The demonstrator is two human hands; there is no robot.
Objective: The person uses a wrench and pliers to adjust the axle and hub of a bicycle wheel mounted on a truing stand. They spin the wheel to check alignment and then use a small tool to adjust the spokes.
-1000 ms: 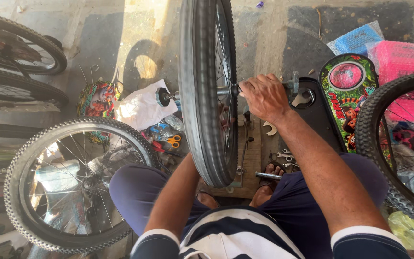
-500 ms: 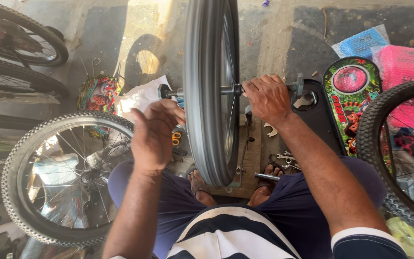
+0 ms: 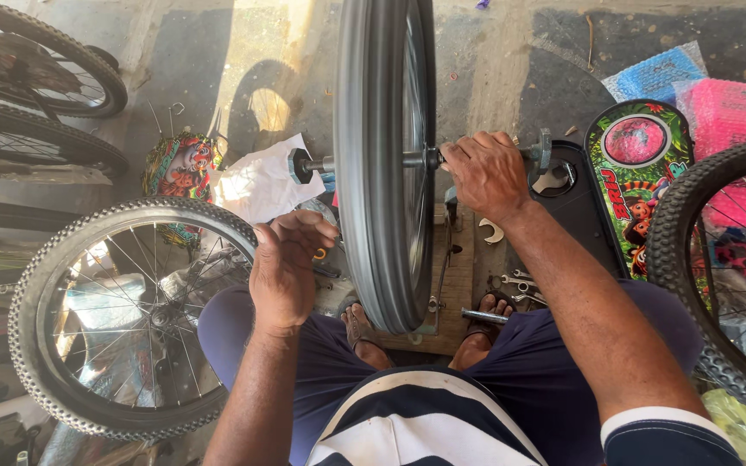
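One upright black-tyred bicycle wheel (image 3: 386,164); right hand (image 3: 487,175) closed around its steel axle (image 3: 416,159), left hand (image 3: 287,269) loosely curled, empty, beside the tyre.

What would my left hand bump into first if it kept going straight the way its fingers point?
Most likely the smooth tyre of the upright wheel: the left hand has its fingers curled toward the tyre's side, close beside it. Depth is hard to judge from above.

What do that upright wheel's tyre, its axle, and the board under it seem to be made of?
The tyre looks like matte black rubber, with fine ribs along its tread. The axle, held by the right hand, looks like bare grey metal with a nut at its end. The board seems unfinished wood, pale brown and dull. The left hand hovers beside the tyre.
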